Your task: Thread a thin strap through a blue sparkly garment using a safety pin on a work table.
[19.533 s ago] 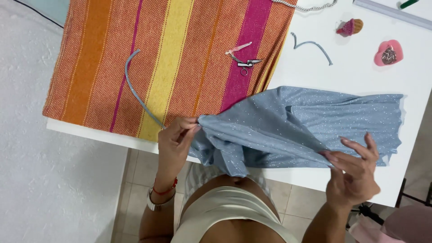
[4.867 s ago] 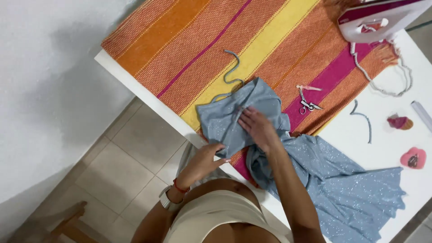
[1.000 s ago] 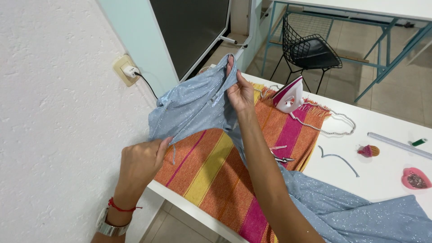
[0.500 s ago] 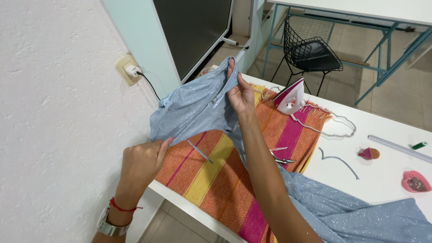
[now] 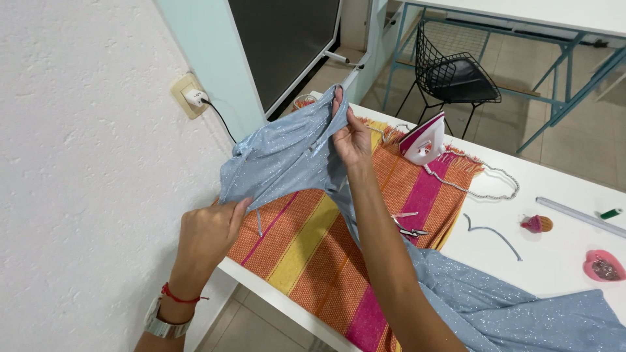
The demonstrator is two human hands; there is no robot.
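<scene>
Both hands pinch the sparkly light-blue fabric (image 5: 287, 156) taut: left hand (image 5: 207, 229) near, right hand (image 5: 351, 133) far, stretched diagonally above the striped orange cloth (image 5: 313, 254).

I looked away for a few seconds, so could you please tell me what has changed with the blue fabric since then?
About five seconds ago both hands pressed the blue fabric bunched on the striped cloth. Now it is lifted and stretched out: the right hand holds its far edge up, the left hand grips the near edge. Over the last second, nothing visibly changed. The iron still stands on the cloth.
</scene>
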